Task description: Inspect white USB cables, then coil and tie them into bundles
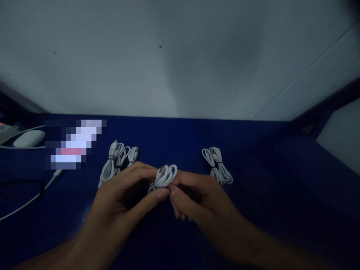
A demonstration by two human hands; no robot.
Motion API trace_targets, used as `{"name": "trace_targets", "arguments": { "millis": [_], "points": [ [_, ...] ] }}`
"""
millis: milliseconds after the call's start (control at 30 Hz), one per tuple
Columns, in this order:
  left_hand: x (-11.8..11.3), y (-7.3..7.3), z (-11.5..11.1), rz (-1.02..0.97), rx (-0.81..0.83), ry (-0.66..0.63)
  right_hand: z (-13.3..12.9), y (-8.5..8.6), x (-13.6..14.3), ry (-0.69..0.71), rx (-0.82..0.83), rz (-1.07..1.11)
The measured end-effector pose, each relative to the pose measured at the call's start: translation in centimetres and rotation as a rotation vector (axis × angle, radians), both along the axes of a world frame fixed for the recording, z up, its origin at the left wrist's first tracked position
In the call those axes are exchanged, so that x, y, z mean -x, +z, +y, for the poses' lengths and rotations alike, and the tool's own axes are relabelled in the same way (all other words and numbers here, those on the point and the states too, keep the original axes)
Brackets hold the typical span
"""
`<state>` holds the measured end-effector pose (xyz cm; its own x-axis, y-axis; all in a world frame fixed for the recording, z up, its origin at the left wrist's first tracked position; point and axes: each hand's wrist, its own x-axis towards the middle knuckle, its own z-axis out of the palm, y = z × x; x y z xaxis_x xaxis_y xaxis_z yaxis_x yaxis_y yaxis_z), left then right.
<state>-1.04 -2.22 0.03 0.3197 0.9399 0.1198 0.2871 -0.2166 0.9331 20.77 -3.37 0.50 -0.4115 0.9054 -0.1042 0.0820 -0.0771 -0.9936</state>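
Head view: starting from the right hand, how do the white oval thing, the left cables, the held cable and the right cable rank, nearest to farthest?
1. Held cable: centre, touching the right hand.
2. Right cable: on the table, just beyond that hand.
3. Left cables: beyond the left hand.
4. White oval thing: far left.

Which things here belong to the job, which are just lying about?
Likely the job:
held cable bundle, between left hand and right hand
left-side tied bundles
right-side tied bundle

Probably just lying about:
rounded white object
pixelated bright object
unbundled white cable at left
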Motion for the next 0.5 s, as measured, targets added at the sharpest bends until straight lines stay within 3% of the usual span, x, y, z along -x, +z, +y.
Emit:
{"name": "trace_targets", "arguments": {
  "millis": [167,500],
  "points": [
    [-0.18,-0.03,-0.06,-0.062,0.037,0.032,0.20,0.25,0.03,-0.028,0.036,0.017],
    [-0.26,0.80,0.19,-0.066,0.065,-0.077,0.29,0.06,-0.27,0.001,-0.014,0.095]
  ]
}}
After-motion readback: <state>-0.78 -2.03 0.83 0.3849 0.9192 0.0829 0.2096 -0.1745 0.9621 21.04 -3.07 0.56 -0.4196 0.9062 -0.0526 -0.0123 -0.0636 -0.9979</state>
